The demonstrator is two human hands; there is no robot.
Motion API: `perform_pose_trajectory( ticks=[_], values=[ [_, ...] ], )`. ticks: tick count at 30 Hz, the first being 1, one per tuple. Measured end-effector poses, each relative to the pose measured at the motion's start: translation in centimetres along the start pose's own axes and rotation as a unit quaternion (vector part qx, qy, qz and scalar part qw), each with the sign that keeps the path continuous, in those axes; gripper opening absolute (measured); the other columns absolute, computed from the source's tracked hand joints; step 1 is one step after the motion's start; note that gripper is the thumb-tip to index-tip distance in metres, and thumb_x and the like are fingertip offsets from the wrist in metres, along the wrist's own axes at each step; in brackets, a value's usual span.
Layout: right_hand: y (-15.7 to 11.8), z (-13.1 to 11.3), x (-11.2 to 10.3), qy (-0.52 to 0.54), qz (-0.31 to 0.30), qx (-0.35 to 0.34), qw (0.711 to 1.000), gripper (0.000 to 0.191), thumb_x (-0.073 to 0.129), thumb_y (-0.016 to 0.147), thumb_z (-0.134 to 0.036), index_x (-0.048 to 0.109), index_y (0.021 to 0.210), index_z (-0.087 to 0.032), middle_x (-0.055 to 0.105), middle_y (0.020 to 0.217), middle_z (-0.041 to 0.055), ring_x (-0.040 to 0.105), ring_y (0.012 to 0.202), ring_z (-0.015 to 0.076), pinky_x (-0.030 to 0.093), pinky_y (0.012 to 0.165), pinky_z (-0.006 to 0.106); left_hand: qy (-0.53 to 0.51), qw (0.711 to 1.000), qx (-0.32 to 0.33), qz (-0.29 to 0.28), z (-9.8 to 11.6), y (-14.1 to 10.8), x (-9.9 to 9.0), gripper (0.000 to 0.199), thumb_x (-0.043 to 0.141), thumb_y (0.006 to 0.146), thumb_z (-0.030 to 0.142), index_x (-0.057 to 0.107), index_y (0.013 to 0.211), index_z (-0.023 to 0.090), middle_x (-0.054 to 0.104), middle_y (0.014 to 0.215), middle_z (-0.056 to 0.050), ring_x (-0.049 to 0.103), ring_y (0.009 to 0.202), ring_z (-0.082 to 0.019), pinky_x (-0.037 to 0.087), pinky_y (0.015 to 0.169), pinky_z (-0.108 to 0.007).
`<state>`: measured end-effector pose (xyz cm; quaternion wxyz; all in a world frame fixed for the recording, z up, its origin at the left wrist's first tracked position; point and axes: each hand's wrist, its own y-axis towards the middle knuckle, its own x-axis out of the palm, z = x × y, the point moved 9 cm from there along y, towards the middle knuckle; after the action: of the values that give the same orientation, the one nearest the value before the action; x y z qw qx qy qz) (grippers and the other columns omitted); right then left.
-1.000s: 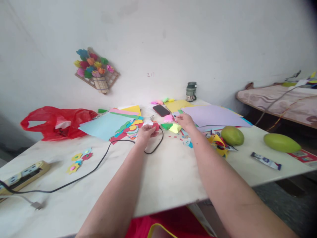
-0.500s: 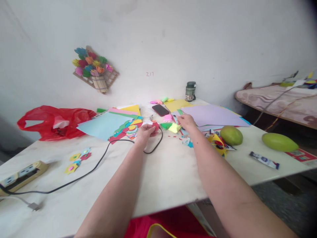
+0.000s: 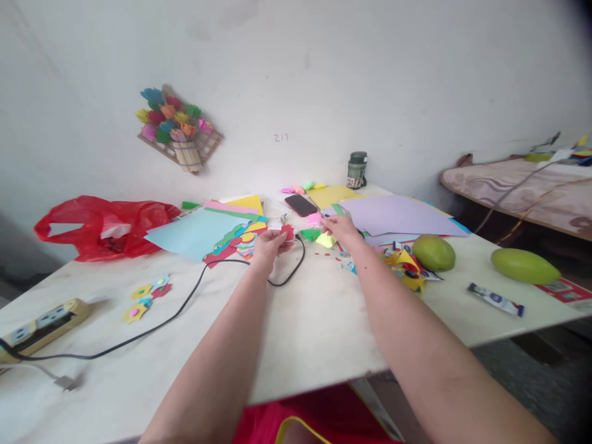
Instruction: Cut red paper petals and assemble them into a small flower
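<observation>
My left hand (image 3: pixel 269 246) pinches a small red paper flower (image 3: pixel 287 232) with a jagged edge between thumb and fingers, raised a little off the table. Across from it, my right hand (image 3: pixel 341 228) has its fingertips drawn together beside a pink packet (image 3: pixel 314 219) of what looks like soft clay; whether they grip anything is hidden. Just below those fingertips lies a yellow packet (image 3: pixel 326 240), with a green packet (image 3: pixel 310 235) touching its left side. Several finished paper flowers (image 3: pixel 135 312) with coloured centres lie at the left of the table.
A black cable (image 3: pixel 176 316) loops from the power strip (image 3: pixel 50 320) to near my left hand. Coloured paper sheets (image 3: pixel 194 234), a phone (image 3: pixel 301 205) and a red plastic bag (image 3: pixel 87 213) lie behind. Green fruits (image 3: pixel 433 253) and a small tube (image 3: pixel 496 300) are at right.
My right hand has shifted left and slightly down, toward the pink packet. The red paper flower in my left hand now shows more fully, and the white piece by it is less visible.
</observation>
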<state>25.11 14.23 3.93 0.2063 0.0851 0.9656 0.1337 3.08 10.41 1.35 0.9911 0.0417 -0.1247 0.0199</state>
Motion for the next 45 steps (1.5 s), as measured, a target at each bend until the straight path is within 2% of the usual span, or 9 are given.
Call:
perform_pose_trajectory(
  ticks=[6, 10, 15, 19, 25, 28, 33, 39, 45],
  values=[
    [-0.5, 0.4, 1.3, 0.209, -0.046, 0.083, 0.973, 0.031, 0.059, 0.082, -0.044, 0.063, 0.068, -0.017, 0.062, 0.055, 0.0025, 0.041, 0.042, 0.0069, 0.029, 0.04, 0.018, 0.012, 1.0, -0.002, 0.002, -0.1, 0.2, 0.0, 0.035, 0.083, 0.058, 0.034, 0.058, 0.071, 0.013, 0.069, 0.066, -0.006, 0.067, 0.061, -0.016, 0.053, 0.06, -0.026],
    [-0.5, -0.1, 1.5, 0.224, -0.059, 0.067, 0.971, 0.029, 0.067, 0.075, -0.045, 0.061, 0.069, -0.017, 0.065, 0.061, 0.0031, 0.044, 0.045, 0.0067, 0.025, 0.037, 0.018, 0.011, 1.0, 0.0, -0.006, -0.2, 0.2, 0.0, 0.034, 0.083, 0.058, 0.034, 0.058, 0.07, 0.013, 0.069, 0.067, -0.006, 0.067, 0.061, -0.016, 0.054, 0.062, -0.027],
    [-0.3, -0.1, 1.7, 0.241, -0.062, 0.053, 0.967, 0.023, 0.077, 0.062, -0.032, 0.062, 0.073, -0.016, 0.068, 0.066, 0.0024, 0.049, 0.051, 0.0072, 0.027, 0.04, 0.017, 0.008, 1.0, -0.001, -0.002, -0.3, 0.3, -0.1, 0.036, 0.084, 0.057, 0.034, 0.057, 0.069, 0.014, 0.069, 0.067, -0.005, 0.067, 0.061, -0.016, 0.054, 0.062, -0.027],
    [-0.4, -0.2, 1.8, 0.24, -0.07, 0.052, 0.967, 0.018, 0.073, 0.067, -0.029, 0.066, 0.078, -0.015, 0.07, 0.073, 0.0045, 0.051, 0.054, 0.0074, 0.03, 0.042, 0.017, 0.007, 1.0, -0.001, -0.004, -0.2, 0.3, 0.0, 0.036, 0.084, 0.057, 0.034, 0.057, 0.069, 0.014, 0.068, 0.064, -0.004, 0.067, 0.06, -0.015, 0.054, 0.06, -0.026],
    [-0.6, -0.1, 1.9, 0.211, -0.081, 0.053, 0.973, 0.031, 0.06, 0.081, -0.045, 0.065, 0.072, -0.016, 0.068, 0.067, 0.0054, 0.052, 0.05, 0.0086, 0.031, 0.041, 0.019, 0.018, 1.0, 0.006, -0.002, -0.1, 0.3, -0.1, 0.037, 0.083, 0.058, 0.036, 0.057, 0.07, 0.014, 0.068, 0.065, -0.005, 0.067, 0.06, -0.016, 0.053, 0.061, -0.026],
    [-0.5, -0.2, 1.7, 0.172, -0.059, 0.041, 0.982, 0.03, 0.064, 0.078, -0.044, 0.063, 0.067, -0.016, 0.065, 0.063, 0.0034, 0.05, 0.049, 0.0088, 0.032, 0.042, 0.02, 0.021, 1.0, 0.007, 0.004, 0.0, 0.4, -0.2, 0.038, 0.083, 0.057, 0.038, 0.056, 0.07, 0.014, 0.066, 0.063, -0.003, 0.067, 0.06, -0.016, 0.052, 0.06, -0.026],
    [-0.4, -0.6, 1.8, 0.06, -0.032, 0.012, 0.998, 0.014, 0.067, 0.074, -0.025, 0.063, 0.063, -0.017, 0.066, 0.063, 0.0007, 0.055, 0.057, 0.0123, 0.043, 0.057, 0.023, 0.011, 1.0, 0.012, 0.023, 0.4, 0.3, -0.5, 0.041, 0.085, 0.053, 0.039, 0.056, 0.07, 0.015, 0.066, 0.065, -0.002, 0.068, 0.06, -0.016, 0.051, 0.056, -0.024],
    [-0.3, -1.1, 1.6, -0.21, 0.005, -0.025, 0.977, 0.019, 0.06, 0.082, -0.032, 0.071, 0.069, -0.023, 0.07, 0.076, 0.004, 0.061, 0.075, 0.0216, 0.04, 0.064, 0.03, 0.001, 0.999, 0.02, 0.033, 0.6, 0.4, -0.9, 0.046, 0.086, 0.05, 0.043, 0.056, 0.072, 0.015, 0.068, 0.07, -0.004, 0.068, 0.062, -0.017, 0.051, 0.056, -0.023],
    [-0.4, -1.6, 1.8, -0.283, 0.01, -0.021, 0.959, 0.04, 0.045, 0.091, -0.045, 0.072, 0.071, -0.023, 0.07, 0.08, 0.0073, 0.061, 0.078, 0.0233, 0.037, 0.064, 0.032, -0.004, 0.999, 0.021, 0.032, 0.6, 0.5, -1.0, 0.043, 0.084, 0.054, 0.042, 0.055, 0.073, 0.016, 0.068, 0.074, -0.005, 0.069, 0.066, -0.018, 0.051, 0.06, -0.026]
  ],
)
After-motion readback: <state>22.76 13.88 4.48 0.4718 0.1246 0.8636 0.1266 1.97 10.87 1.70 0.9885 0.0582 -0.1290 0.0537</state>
